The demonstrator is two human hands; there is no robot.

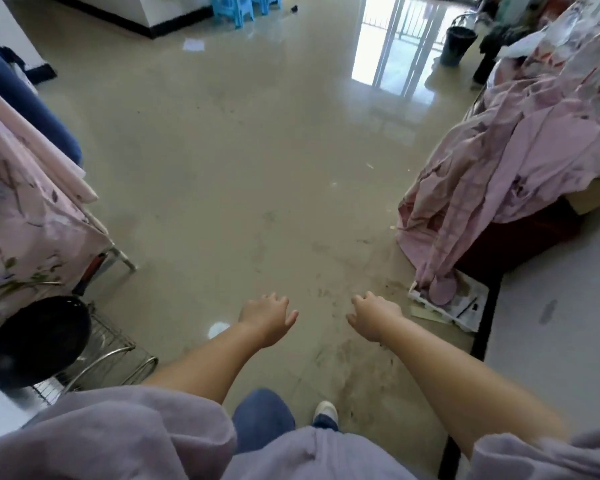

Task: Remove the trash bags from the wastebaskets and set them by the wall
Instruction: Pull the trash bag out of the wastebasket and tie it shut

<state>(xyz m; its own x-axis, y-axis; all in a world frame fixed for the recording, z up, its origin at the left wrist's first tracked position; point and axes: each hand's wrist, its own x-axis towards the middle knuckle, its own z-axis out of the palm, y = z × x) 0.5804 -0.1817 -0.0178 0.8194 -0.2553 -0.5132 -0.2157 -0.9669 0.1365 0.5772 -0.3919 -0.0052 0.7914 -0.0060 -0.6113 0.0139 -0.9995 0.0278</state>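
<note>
Dorm-type rm: metal-frame beds [118, 251], floral bedding [499, 161], plastic stools [232, 8].

Beige floor [243, 174]; pink floral bedding [520, 140] at right; blue stools [234, 8] up top; dark wastebasket [459, 45] upper right.
</note>
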